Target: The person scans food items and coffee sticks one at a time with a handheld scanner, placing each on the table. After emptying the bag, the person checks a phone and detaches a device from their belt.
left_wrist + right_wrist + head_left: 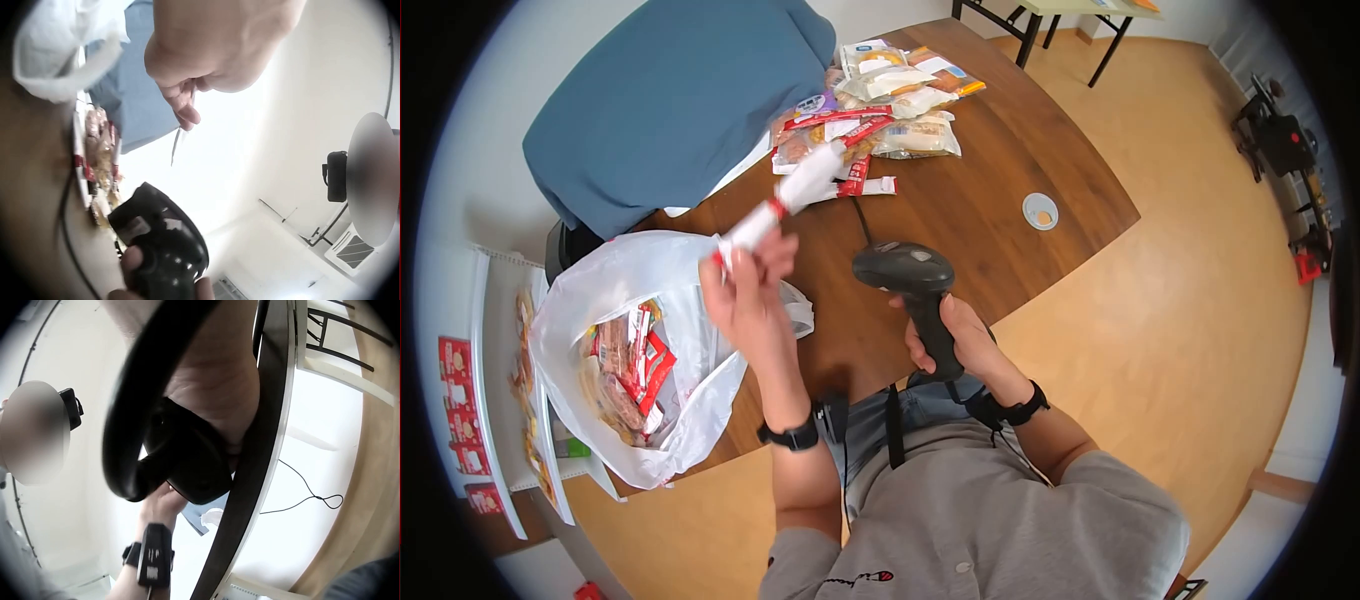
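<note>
My left hand pinches a slim white-and-red snack packet by its lower end, above the table between the bag and the pile; the packet is a little blurred. In my right hand is a black barcode scanner, gripped by its handle with the head turned toward the left. The left wrist view shows the scanner head below the left hand. Packaged snacks lie heaped at the table's far side. A white plastic bag stands open on the left with several packets inside.
A blue cloth drapes over something behind the bag. The scanner's cable runs across the wooden table toward the pile. A round sticker sits near the right edge. Shelves with red boxes stand at the left.
</note>
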Tool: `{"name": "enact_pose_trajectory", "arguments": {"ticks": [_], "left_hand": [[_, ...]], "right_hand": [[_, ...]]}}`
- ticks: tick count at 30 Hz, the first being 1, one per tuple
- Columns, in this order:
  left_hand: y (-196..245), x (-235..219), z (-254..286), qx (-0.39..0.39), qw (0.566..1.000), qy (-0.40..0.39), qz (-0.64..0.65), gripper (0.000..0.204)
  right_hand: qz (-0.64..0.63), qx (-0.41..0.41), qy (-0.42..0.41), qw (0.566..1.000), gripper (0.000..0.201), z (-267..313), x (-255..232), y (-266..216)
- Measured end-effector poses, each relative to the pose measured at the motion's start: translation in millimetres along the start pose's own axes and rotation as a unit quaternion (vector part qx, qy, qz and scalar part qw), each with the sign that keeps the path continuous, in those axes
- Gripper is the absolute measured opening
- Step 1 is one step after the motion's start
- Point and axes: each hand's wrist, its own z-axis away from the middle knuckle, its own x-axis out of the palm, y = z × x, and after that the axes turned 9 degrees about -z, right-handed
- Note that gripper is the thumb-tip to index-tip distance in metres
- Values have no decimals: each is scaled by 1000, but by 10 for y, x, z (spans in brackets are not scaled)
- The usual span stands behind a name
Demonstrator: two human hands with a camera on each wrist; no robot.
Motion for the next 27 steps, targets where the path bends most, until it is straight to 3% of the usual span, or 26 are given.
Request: {"name": "enact_pose_trajectory", "arguments": {"ticks": [2,4,6,9,11,12,13,17,19,20,22,24,27], "left_hand": [[136,283,-199,3,1000,7,20,25],[228,454,-311,-56,996,-71,27,39],[199,427,-279,-50,996,-73,-2,45],[73,161,-161,-45,994,-79,-65,49],[57,-188,-51,-21,975,-130,-177,37],[135,-294,26,2,972,-90,-219,22],[188,-495,73,-1,970,-74,-231,22],[372,-1579,-11,47,894,89,-437,13],[536,-1962,-48,55,780,126,-610,18],[583,-2114,-41,55,779,129,-611,18],[579,-2391,-36,-6,668,124,-733,22],[378,-2727,-51,-13,663,113,-740,22],[315,-2843,-71,-44,646,95,-756,22]], "right_hand": [[2,-11,7,1000,68,-5,16,0],[2,-16,9,1000,69,3,8,28],[-3,-24,17,1000,70,30,-9,22],[-27,-19,15,999,71,30,-22,65],[-36,-20,25,999,73,14,-39,82],[-30,-12,32,999,73,8,-41,78],[-37,3,19,999,73,3,-25,81],[-29,-20,24,999,72,-10,8,60],[-26,-23,22,999,72,-19,10,45],[-26,-21,19,999,72,-19,9,47],[-31,-28,26,999,73,-13,9,55],[-34,-31,32,998,73,-11,2,74],[-39,-34,37,998,73,-1,-6,86]]}}
